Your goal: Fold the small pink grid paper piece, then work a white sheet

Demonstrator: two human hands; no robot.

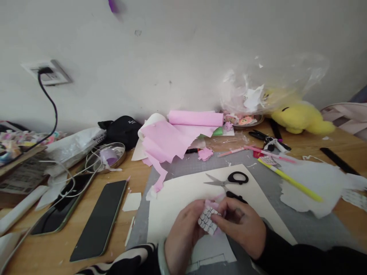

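Note:
My left hand (183,236) and my right hand (243,225) meet low in the middle of the view. Together they pinch a small white piece with a dark grid-like pattern (208,221), with a bit of pink paper showing behind it. Both hands hover over a cream sheet of card (177,198) that lies on a grey cutting mat (304,225). Black-handled scissors (229,180) lie shut on the card just beyond my fingers.
Torn pink paper and a pink roll (195,118) lie at the back. Two phones (100,219) and cables sit at left, beside a small metal dish (107,156). At right are a yellow pen (292,181), white scraps, a yellow plush toy (298,116) and a plastic bag.

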